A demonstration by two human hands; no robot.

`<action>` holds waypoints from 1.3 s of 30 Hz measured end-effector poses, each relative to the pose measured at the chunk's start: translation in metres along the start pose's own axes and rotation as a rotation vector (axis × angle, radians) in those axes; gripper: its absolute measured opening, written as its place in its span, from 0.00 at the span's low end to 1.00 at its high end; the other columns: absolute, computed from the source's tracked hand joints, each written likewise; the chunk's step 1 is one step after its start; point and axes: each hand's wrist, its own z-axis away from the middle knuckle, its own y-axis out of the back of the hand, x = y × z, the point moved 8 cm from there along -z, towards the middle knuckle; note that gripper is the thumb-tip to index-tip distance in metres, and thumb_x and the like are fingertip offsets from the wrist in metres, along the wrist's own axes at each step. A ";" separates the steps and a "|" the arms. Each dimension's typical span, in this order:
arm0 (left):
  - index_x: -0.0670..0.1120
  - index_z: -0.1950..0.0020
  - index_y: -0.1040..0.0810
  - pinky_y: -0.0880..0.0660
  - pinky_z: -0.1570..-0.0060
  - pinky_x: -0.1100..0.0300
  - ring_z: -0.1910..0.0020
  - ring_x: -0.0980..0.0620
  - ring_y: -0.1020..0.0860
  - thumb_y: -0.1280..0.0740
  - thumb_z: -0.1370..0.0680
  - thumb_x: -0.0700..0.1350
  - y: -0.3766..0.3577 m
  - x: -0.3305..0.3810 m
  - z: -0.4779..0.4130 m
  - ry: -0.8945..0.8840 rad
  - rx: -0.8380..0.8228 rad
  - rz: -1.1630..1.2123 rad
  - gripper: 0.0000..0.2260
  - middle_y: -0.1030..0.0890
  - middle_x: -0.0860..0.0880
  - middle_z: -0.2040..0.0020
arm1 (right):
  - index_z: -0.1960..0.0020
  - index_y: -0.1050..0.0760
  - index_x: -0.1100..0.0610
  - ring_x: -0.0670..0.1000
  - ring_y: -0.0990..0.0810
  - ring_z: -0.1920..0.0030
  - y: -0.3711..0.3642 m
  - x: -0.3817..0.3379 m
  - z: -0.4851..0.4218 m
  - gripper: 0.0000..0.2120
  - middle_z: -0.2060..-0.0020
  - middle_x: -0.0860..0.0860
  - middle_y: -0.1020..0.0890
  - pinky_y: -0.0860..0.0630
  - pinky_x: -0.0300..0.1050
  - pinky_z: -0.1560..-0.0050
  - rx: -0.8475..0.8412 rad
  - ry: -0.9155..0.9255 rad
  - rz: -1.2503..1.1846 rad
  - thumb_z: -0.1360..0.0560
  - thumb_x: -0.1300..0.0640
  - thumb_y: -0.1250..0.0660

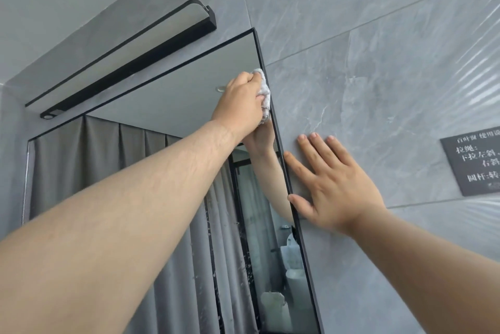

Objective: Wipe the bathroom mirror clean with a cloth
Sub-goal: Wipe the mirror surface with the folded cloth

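Bathroom: grey tiles (378, 36), framed mirror (162, 95)

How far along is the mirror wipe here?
Done: the mirror looks free of spots up top. In hand: the left hand grips the cloth against the top right corner, while the right hand rests flat on the wall. Left: white specks lower down.

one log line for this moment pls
step: wipe mirror | left hand: grips cloth at mirror's upper right edge | right hand: flat on tiled wall beside mirror
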 end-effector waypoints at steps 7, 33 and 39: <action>0.40 0.29 0.28 0.34 0.47 0.72 0.43 0.51 0.31 0.38 0.22 0.34 -0.024 0.002 0.068 -0.128 0.027 0.005 0.20 0.26 0.50 0.38 | 0.23 0.33 0.55 0.64 0.36 0.24 0.001 -0.001 0.000 0.35 0.25 0.63 0.34 0.41 0.64 0.25 0.015 0.018 0.029 0.24 0.37 0.44; 0.44 0.27 0.29 0.34 0.43 0.67 0.37 0.51 0.30 0.37 0.20 0.37 -0.027 -0.010 0.065 -0.010 -0.042 -0.026 0.21 0.26 0.49 0.34 | 0.22 0.37 0.53 0.64 0.38 0.24 0.000 0.000 0.001 0.34 0.25 0.63 0.35 0.42 0.64 0.25 -0.024 0.011 -0.037 0.23 0.37 0.47; 0.42 0.23 0.35 0.36 0.30 0.54 0.28 0.47 0.36 0.37 0.19 0.42 -0.041 -0.019 0.085 -0.060 -0.080 -0.154 0.23 0.32 0.48 0.26 | 0.22 0.36 0.53 0.64 0.38 0.24 0.001 -0.001 0.002 0.34 0.25 0.63 0.35 0.42 0.64 0.25 -0.024 0.012 -0.033 0.23 0.37 0.46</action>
